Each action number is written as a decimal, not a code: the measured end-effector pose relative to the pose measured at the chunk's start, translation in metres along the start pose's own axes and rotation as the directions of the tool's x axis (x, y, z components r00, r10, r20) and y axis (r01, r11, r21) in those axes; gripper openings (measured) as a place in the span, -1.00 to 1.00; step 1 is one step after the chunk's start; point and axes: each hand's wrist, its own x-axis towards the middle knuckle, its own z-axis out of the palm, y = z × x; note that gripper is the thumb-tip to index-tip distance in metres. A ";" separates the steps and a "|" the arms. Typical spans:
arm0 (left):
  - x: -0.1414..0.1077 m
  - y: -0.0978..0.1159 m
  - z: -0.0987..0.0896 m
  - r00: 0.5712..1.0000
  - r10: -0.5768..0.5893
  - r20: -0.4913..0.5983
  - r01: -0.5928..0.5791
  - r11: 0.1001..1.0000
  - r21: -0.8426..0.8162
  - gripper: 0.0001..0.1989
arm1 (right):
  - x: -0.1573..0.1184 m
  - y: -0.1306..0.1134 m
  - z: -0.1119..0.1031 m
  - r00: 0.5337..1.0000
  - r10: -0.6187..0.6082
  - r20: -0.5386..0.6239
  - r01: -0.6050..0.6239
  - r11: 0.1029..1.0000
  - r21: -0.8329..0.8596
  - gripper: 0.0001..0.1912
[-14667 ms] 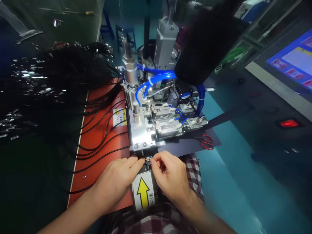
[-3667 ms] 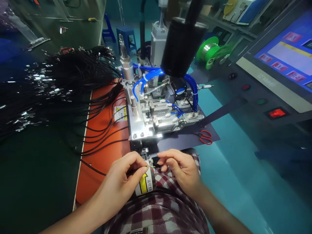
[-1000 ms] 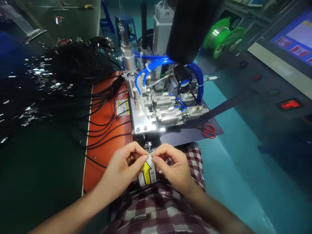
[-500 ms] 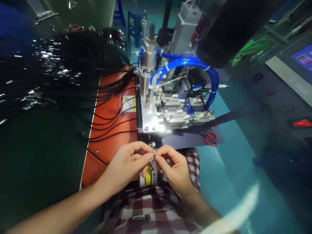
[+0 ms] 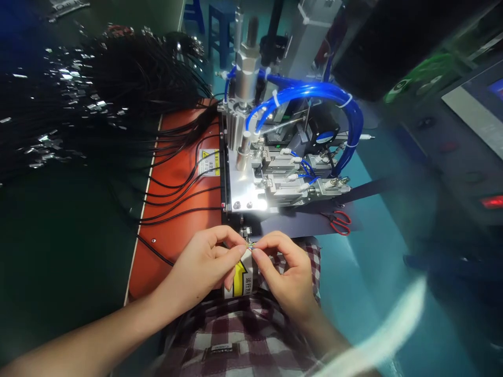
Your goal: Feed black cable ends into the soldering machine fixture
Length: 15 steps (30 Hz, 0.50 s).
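Thin coloured wires show between my fingertips, just in front of the machine. My left hand pinches them from the left with thumb and index finger. From the right, my right hand pinches the same small wires. The two pinches nearly touch. A white label with a yellow arrow lies below the fingertips, partly covered by my left hand. Behind the fingers is a small metal part at the machine's near edge.
A metal machine with blue air hoses stands ahead. Black cables cross an orange board at the left, from a large cable bundle. Red-handled scissors lie right. A control panel is far right.
My fingertips have parted slightly, and the coloured wires show more clearly between them. My right hand has shifted a little to the right. The view has moved slightly.
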 end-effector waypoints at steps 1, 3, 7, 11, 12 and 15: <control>0.000 0.001 0.001 1.000 0.007 0.002 -0.007 1.000 0.016 -0.81 | 0.000 0.000 0.000 1.000 -0.003 0.002 0.004 1.000 -0.005 -0.92; -0.001 0.002 0.001 0.999 0.035 0.002 -0.035 0.998 0.051 -0.82 | 0.000 0.000 0.001 1.000 -0.008 0.013 0.008 1.000 -0.011 -0.91; 0.000 0.001 0.001 0.996 0.088 -0.008 -0.087 0.991 0.099 -0.84 | -0.001 0.000 0.001 1.000 -0.028 0.008 0.029 0.999 -0.032 -0.90; 0.002 0.000 0.002 0.996 0.083 -0.018 -0.081 0.992 0.100 -0.82 | -0.003 0.001 0.001 0.998 -0.057 0.003 0.057 0.997 -0.045 -0.90; 0.001 0.001 0.002 0.997 0.077 -0.019 -0.075 0.993 0.092 -0.82 | -0.003 0.001 0.001 0.998 -0.056 0.002 0.056 0.997 -0.043 -0.90; 0.000 0.001 0.001 0.998 0.059 -0.019 -0.057 0.996 0.073 -0.82 | -0.002 0.002 0.000 0.999 -0.054 -0.006 0.054 0.998 -0.035 -0.91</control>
